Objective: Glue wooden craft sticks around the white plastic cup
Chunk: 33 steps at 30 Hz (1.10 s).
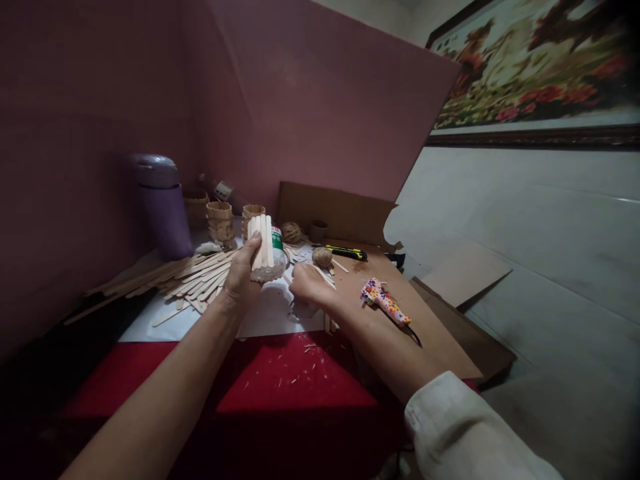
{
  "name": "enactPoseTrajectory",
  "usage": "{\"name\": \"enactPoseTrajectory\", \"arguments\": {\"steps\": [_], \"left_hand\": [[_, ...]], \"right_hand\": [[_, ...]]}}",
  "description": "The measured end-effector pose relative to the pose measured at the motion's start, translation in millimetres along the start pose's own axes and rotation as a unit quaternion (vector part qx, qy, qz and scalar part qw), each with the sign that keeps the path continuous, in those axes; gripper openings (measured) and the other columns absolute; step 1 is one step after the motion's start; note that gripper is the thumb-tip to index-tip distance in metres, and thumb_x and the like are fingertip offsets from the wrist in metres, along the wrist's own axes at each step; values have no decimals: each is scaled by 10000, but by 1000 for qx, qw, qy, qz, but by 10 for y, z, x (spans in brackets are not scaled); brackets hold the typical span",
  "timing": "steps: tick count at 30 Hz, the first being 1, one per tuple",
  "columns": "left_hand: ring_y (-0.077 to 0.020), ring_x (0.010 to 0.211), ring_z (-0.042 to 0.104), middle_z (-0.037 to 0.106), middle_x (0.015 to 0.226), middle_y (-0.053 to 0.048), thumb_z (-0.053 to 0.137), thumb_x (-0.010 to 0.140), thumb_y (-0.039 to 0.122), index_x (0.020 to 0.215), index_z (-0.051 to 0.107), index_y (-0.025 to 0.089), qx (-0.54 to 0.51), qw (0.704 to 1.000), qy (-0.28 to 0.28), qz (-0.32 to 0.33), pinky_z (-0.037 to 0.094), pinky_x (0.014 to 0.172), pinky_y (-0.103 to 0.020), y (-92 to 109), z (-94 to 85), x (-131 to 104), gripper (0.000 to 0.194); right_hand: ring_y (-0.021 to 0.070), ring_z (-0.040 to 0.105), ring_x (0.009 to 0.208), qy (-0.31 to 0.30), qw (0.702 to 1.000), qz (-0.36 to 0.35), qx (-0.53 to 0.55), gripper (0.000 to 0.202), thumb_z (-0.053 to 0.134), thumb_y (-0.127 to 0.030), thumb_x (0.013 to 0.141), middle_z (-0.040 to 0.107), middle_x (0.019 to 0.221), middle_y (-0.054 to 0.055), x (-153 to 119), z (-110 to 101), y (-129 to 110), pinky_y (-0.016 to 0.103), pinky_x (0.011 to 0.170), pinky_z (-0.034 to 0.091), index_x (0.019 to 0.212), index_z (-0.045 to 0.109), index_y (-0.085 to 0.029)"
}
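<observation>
Container (pixel 277 241), part-clad w/ sticks (pixel 263 243), is clasped in our L hand (pixel 241 268), at R hand's (pixel 304 283) 10 o'clock; R looks curled, can't tell if pinching. We're prob. mid-cladding; next move likely needs another stick, plus glue gun (pixel 384 303) at approx. 4 o'clock.

Room lies between cutter (pixel 350 253) and glue gun (pixel 386 303); sticks (pixel 203 278) obstruct left.
</observation>
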<state>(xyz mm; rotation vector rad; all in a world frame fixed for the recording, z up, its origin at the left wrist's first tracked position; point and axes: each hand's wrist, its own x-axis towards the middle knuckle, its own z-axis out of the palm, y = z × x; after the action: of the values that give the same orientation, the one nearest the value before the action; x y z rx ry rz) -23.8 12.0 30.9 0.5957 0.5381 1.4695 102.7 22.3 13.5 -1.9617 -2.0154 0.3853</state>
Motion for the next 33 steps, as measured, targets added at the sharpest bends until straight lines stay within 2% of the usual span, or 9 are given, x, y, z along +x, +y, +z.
{"name": "enactPoseTrajectory", "arguments": {"steps": [4,7,8,9,12,13,20,29,33], "left_hand": [[-168,521,659,735,719,-70,553,930,299,1009,688,108,20,999,-6,-46,530,468,-249,-8,6,-32,246],[-172,519,659,739,739,-87,532,943,304,1009,688,103,33,996,-21,-80,538,470,-260,-33,21,-69,263],[-170,517,658,738,735,-87,525,945,297,1005,687,103,35,995,-22,-91,544,478,-263,-43,31,-86,260],[-169,517,658,735,727,-86,520,947,290,997,687,103,37,994,-21,-103,550,489,-266,-52,42,-104,255],[-175,519,661,737,722,-92,526,941,282,986,691,99,51,988,-29,-144,561,506,-281,-89,66,-152,250],[-181,524,665,742,736,-98,538,936,287,996,695,97,56,985,-40,-155,564,507,-290,-106,65,-162,254],[-199,604,694,765,844,-112,641,887,294,1029,729,118,65,976,-97,-183,595,577,-331,-241,-1,-168,243],[-176,578,675,748,777,-87,629,902,243,977,724,102,75,975,-60,-200,578,560,-305,-254,49,-212,186],[-178,577,674,746,779,-93,660,882,258,967,722,94,84,973,-88,-194,574,545,-303,-263,26,-202,195]], "right_hand": [[208,692,705,32,993,12,115,195,582,-70,794,689,674,98,75,-142,190,256,572,450,620,599,-157],[125,608,555,64,970,-4,234,200,440,-218,921,637,664,30,42,-356,324,211,446,385,744,531,-191],[106,580,527,75,947,-25,311,171,455,-270,917,622,664,9,16,-417,356,198,421,368,770,508,-201],[96,554,500,81,897,-59,431,143,543,-323,870,606,655,-12,-14,-463,380,190,395,346,801,507,-204],[79,499,444,87,741,-138,652,423,777,-333,655,565,627,-87,-113,-491,401,180,349,297,990,543,-223],[76,491,438,89,719,-149,673,507,798,-310,627,555,626,-103,-143,-469,394,180,345,290,1060,545,-235],[75,468,452,87,719,-122,678,399,756,-317,689,544,606,-89,-227,-253,358,202,362,263,1048,608,-223],[43,357,453,133,704,-95,691,345,804,-321,637,526,590,-88,-211,-239,371,196,411,252,925,674,-184],[58,395,492,135,717,-99,677,314,791,-324,658,531,617,-75,-225,-242,369,210,449,302,916,672,-190]]}}
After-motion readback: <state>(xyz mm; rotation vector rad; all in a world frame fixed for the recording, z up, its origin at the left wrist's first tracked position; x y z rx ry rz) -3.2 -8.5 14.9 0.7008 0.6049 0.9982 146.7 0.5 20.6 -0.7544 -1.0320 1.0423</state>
